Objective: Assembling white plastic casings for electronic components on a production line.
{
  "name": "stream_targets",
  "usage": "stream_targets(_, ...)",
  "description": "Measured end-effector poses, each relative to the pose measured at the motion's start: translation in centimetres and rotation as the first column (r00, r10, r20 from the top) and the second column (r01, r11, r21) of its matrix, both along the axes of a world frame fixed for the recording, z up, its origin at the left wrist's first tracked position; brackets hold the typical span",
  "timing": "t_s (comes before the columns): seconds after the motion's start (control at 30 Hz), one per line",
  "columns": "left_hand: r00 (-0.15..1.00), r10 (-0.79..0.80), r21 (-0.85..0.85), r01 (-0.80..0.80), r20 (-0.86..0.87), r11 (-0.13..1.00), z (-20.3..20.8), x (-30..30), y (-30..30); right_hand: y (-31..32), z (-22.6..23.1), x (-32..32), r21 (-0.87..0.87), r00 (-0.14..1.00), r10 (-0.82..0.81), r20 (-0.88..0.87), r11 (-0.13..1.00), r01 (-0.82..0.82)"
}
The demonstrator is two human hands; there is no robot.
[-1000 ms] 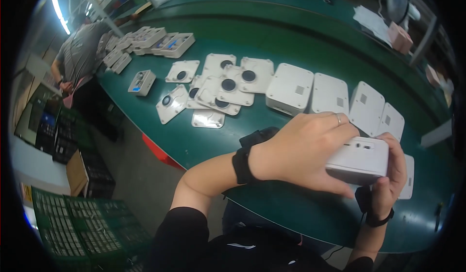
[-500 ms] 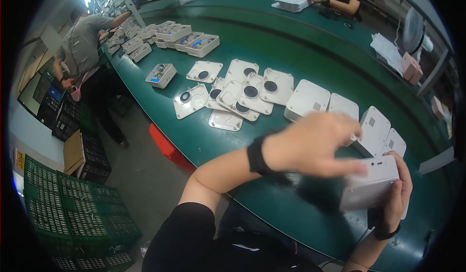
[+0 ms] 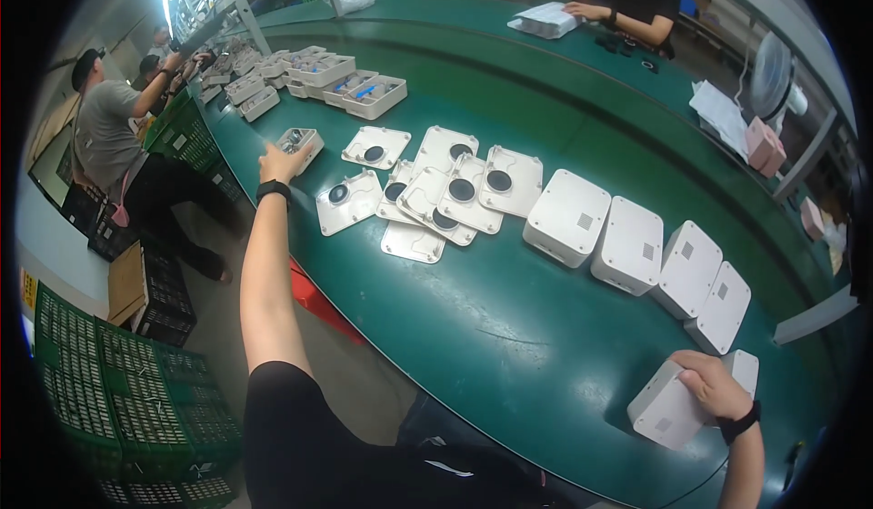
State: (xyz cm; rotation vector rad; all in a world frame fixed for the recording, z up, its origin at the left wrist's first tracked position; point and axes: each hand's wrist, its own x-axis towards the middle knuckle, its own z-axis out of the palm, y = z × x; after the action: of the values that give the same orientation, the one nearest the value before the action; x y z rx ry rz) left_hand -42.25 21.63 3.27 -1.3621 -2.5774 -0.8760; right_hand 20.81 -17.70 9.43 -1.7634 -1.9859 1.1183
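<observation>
My left hand is stretched out to the far left, its fingers closed on the near side of a small open white housing with metal and blue parts inside. My right hand grips a closed white box, tilted low over the near right of the table; thumb and fingers hold its upper edge. Behind this hand, part of another white box shows. Between my hands lie several white cover plates, overlapping, each with a round black disc where its inner face shows.
A row of closed white boxes stands along the green table. Open housings are piled at the far left. Green crates and a red stool stand beside the table. Co-workers are at the left and across the table.
My left hand has swung from the box at right to the open housing at far left. My right hand has lowered and turned the box it holds.
</observation>
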Motion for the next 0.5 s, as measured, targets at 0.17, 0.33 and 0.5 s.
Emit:
stream_targets(0.17,0.985,-0.173,-0.047,0.172,-0.007,0.984,-3.0,0.1,1.2,2.9,-0.3,1.6,-0.136,0.965,0.261,0.036,0.957,-0.254)
stream_targets(0.33,0.98,-0.197,0.137,0.198,-0.022,0.971,-4.6,-2.3,0.5,2.9,1.2,0.0,-0.174,0.933,0.289,0.215,0.951,-0.255)
stream_targets(0.5,0.84,-0.522,0.375,0.536,-0.147,0.756,-1.7,1.0,-6.4,-0.8,2.5,-3.8,0.121,0.883,0.107,0.458,0.976,-0.181)
